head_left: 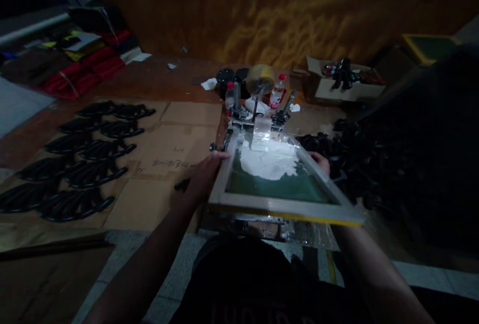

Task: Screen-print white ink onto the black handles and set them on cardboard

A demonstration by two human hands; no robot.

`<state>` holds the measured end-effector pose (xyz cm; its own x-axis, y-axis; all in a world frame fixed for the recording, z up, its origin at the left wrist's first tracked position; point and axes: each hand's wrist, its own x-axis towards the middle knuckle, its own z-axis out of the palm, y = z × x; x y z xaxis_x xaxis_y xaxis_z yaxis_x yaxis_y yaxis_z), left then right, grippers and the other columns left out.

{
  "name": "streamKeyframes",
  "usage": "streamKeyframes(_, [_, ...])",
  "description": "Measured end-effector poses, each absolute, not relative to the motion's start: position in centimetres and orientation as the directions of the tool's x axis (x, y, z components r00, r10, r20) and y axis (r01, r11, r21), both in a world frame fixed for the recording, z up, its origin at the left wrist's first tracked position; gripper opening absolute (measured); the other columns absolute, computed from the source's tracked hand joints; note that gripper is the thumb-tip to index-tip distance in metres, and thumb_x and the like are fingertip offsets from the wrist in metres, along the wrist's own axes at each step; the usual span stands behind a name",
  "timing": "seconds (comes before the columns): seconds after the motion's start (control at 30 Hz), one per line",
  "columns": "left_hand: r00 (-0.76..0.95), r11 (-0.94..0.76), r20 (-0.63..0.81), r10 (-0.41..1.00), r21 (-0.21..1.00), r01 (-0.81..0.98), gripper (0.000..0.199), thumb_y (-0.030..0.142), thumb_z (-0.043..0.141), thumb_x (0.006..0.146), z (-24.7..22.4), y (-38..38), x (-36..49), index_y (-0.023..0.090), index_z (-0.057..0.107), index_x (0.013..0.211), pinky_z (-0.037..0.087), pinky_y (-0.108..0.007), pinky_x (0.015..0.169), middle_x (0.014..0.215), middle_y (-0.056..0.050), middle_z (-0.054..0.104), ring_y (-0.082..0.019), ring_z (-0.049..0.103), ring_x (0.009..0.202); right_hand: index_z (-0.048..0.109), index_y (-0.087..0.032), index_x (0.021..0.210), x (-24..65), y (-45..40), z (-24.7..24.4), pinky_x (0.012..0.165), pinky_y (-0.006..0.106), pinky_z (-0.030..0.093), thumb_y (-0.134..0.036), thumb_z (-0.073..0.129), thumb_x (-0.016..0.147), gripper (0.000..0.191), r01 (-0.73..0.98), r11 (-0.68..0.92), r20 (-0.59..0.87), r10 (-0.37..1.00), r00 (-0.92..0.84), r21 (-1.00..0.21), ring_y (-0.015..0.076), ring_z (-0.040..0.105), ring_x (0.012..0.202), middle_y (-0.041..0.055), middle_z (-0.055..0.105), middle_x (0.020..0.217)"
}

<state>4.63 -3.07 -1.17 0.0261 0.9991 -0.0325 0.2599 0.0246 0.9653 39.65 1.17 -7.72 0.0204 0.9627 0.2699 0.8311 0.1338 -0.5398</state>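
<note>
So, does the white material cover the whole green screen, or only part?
Only part: white material lies toward the far side; bare green screen shows nearer the camera.

Dim scene, deep shadow at right, golden sheen on brown panel (284,19), slight blur, edges stretched

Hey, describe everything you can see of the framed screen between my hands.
The screen is a dark green panel in a pale grey, metal-looking frame, with a yellow strip along its near lower edge. Ragged white paste covers much of the panel's far part; a pale blade-like piece reaches down there. The near edge seems raised. Your left hand holds its left side, your right hand its right.
</note>
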Motion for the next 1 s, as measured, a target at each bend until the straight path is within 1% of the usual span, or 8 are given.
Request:
streamKeyframes(0.1, [0.05, 0.162, -0.196, 0.979, 0.909, 0.384, 0.051, 0.05, 0.052, 0.087, -5.7, -5.4, 4.1, 0.019, 0.064, 0.125, 0.054, -0.035, 0.08, 0.096, -0.006, 0.072, -0.023, 0.067, 0.09, 0.067, -0.011, 0.121, 38.3, 3.7, -6.0, 0.085, 0.039, 0.054, -0.033, 0.053, 0.09, 0.04, 0.837, 0.161, 0.394, 0.916, 0.07, -0.522, 0.0238, 0.065, 0.099, 0.0142, 0.068, 0.115])
streamKeyframes(0.2, [0.061, 0.223, -0.27, 0.961, 0.886, 0.407, 0.066, 0.045, 0.052, 0.087, -9.8, -6.1, 4.6, 0.016, 0.044, 0.146, 0.054, -0.038, 0.078, 0.095, -0.008, 0.072, -0.023, 0.067, 0.082, 0.056, -0.017, 0.136, 33.3, 5.1, -4.6, 0.1, 0.046, 0.045, -0.03, 0.072, 0.079, 0.061, 0.868, 0.338, 0.385, 0.903, -0.189, -0.365, 0.032, 0.051, 0.125, 0.0175, 0.051, 0.142])
streamKeyframes(0.27, [0.053, 0.194, -0.239, 0.969, 0.88, 0.434, 0.065, 0.041, 0.052, 0.087, -11.7, -5.9, 4.9, 0.016, 0.044, 0.146, 0.053, -0.039, 0.088, 0.115, -0.013, 0.07, -0.025, 0.068, 0.093, 0.06, -0.017, 0.129, 29.9, 5.0, -4.1, 0.098, 0.042, 0.045, -0.028, 0.071, 0.079, 0.052, 0.883, 0.399, 0.214, 0.911, -0.352, -0.247, 0.0321, 0.052, 0.12, 0.017, 0.058, 0.133])
streamKeyframes(0.33, [0.046, 0.166, -0.212, 0.976, 0.868, 0.468, 0.061, 0.038, 0.054, 0.087, -12.6, -5.6, 5.0, 0.016, 0.047, 0.143, 0.05, -0.04, 0.098, 0.134, -0.015, 0.061, -0.026, 0.066, 0.107, 0.066, -0.018, 0.113, 27.9, 3.9, -4.2, 0.088, 0.034, 0.047, -0.026, 0.064, 0.085, 0.03, 0.905, 0.389, 0.001, 0.919, -0.395, -0.174, 0.0282, 0.06, 0.106, 0.0132, 0.068, 0.113])
streamKeyframes(0.43, [0.061, 0.176, -0.23, 0.971, 0.866, 0.468, 0.059, 0.037, 0.051, 0.089, -12.8, -5.4, 4.9, 0.016, 0.047, 0.143, 0.045, -0.042, 0.105, 0.141, -0.015, 0.057, -0.028, 0.062, 0.118, 0.068, -0.018, 0.103, 27.6, 1.0, -5.0, 0.076, 0.029, 0.046, -0.018, 0.053, 0.09, 0.02, 0.899, 0.421, -0.165, 0.885, -0.436, -0.123, 0.0236, 0.064, 0.093, 0.011, 0.071, 0.102])
streamKeyframes(0.63, [0.057, 0.217, -0.263, 0.963, 0.885, 0.413, 0.059, 0.036, 0.051, 0.089, -12.2, -5.8, 5.1, 0.014, 0.045, 0.144, 0.047, -0.042, 0.103, 0.134, -0.015, 0.062, -0.027, 0.064, 0.114, 0.068, -0.02, 0.1, 30.1, -2.1, -5.0, 0.072, 0.027, 0.042, -0.009, 0.054, 0.084, 0.024, 0.655, 0.718, -0.168, 0.634, -0.755, -0.235, 0.0202, 0.062, 0.093, 0.0063, 0.071, 0.102])
streamKeyframes(0.8, [0.061, 0.205, -0.251, 0.966, 0.89, 0.407, 0.06, 0.037, 0.052, 0.089, -12.1, -5.7, 5.0, 0.014, 0.046, 0.144, 0.051, -0.041, 0.096, 0.122, -0.014, 0.068, -0.026, 0.067, 0.102, 0.068, -0.018, 0.095, 29.6, -1.8, -5.8, 0.076, 0.03, 0.043, -0.013, 0.054, 0.086, 0.017, 0.72, 0.655, -0.029, 0.735, -0.678, -0.23, 0.023, 0.059, 0.095, 0.0097, 0.069, 0.097])
streamKeyframes(1.0, [0.035, 0.255, -0.295, 0.955, 0.873, 0.416, 0.063, 0.038, 0.052, 0.087, -11.5, -5.7, 5.1, 0.012, 0.045, 0.144, 0.052, -0.04, 0.088, 0.107, -0.013, 0.071, -0.025, 0.067, 0.091, 0.068, -0.019, 0.107, 29.8, -3.8, -7.2, 0.08, 0.03, 0.046, -0.014, 0.052, 0.087, 0.026, 0.631, 0.704, 0.02, 0.672, -0.74, -0.325, 0.022, 0.061, 0.094, 0.0095, 0.07, 0.1])
